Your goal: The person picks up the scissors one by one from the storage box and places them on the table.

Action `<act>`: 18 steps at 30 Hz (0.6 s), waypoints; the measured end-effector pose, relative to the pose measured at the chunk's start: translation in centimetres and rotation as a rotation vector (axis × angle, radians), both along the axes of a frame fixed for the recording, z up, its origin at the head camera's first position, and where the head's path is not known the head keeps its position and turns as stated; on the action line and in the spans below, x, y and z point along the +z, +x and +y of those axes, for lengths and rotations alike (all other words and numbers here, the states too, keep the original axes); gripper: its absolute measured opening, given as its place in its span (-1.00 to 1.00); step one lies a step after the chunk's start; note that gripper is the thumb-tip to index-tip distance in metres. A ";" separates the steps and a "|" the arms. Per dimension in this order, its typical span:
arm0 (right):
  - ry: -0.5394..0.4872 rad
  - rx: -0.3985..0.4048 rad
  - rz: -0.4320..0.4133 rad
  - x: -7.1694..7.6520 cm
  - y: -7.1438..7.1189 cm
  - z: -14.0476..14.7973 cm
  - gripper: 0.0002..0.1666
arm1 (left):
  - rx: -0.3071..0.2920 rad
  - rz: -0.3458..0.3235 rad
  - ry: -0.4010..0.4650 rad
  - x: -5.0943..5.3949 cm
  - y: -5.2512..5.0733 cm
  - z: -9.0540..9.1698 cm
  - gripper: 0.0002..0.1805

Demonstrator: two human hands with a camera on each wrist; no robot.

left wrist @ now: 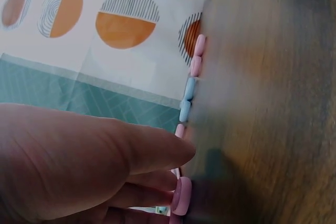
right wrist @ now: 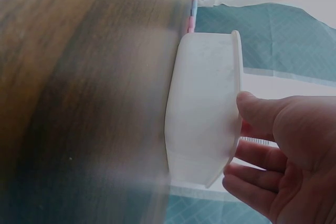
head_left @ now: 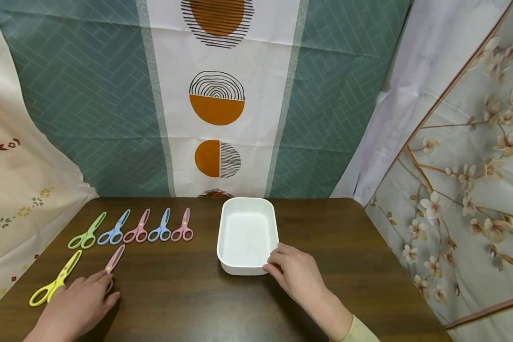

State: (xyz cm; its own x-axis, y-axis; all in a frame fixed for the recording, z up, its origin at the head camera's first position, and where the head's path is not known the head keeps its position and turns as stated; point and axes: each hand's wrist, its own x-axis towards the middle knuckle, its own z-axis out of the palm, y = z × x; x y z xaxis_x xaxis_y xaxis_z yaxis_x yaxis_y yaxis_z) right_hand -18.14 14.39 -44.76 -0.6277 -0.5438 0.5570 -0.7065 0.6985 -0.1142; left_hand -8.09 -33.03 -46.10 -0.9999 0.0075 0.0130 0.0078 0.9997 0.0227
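Note:
My left hand (head_left: pixel 79 304) reaches over a pair of pink scissors (head_left: pixel 116 257), its fingers touching the handle and covering much of it. Seen from the left wrist, a pink handle loop (left wrist: pixel 182 196) lies against the fingers, while the thumb (left wrist: pixel 152 148) stays straight and apart from it. Yellow scissors (head_left: pixel 64 274) lie just left of that hand, one loop partly hidden. My right hand (head_left: pixel 298 274) holds the near right corner of a white rectangular tray (head_left: pixel 244 271), thumb and fingers at its rim. The tray stands flat on the table with nothing inside.
Along the back left of the brown table (head_left: pixel 175 299) runs a row of scissors: green (head_left: pixel 95 225), blue (head_left: pixel 120 222), pink (head_left: pixel 143 221), blue (head_left: pixel 164 221) and pink (head_left: pixel 185 220). A patterned curtain (head_left: pixel 111 95) hangs behind the table; a floral cloth (head_left: pixel 466 199) hangs on the right.

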 end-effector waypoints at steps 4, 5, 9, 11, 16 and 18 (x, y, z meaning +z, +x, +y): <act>-0.006 0.007 0.020 0.0 0.0 0.0 -0.74 | 0.015 -0.029 -0.005 -0.1 -0.2 -0.4 -0.58; -0.006 0.006 0.020 0.0 0.0 0.0 -0.73 | 0.015 -0.031 -0.004 -0.2 -0.2 -0.5 -0.58; 0.001 -0.002 0.001 0.0 -0.1 0.0 -0.74 | 0.024 -0.032 0.002 -0.4 -0.3 -0.8 -0.56; 0.003 0.000 -0.006 0.0 -0.1 0.0 -0.75 | 0.028 -0.034 0.004 -0.4 -0.3 -1.0 -0.56; -0.001 0.006 -0.003 0.0 -0.1 -0.1 -0.74 | 0.044 -0.061 0.007 -0.6 -0.5 -1.5 -0.51; -0.003 0.004 -0.004 0.1 -0.1 -0.1 -0.74 | 0.052 -0.073 0.008 -0.6 -0.6 -1.6 -0.48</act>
State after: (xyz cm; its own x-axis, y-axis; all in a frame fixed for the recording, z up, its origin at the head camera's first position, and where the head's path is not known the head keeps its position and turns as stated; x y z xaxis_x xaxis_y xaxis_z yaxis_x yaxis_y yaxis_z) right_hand -18.23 14.29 -44.70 -0.6283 -0.5444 0.5558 -0.7084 0.6956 -0.1194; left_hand -8.67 -34.64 -46.73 -0.9972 -0.0439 -0.0604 -0.0458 0.9985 0.0297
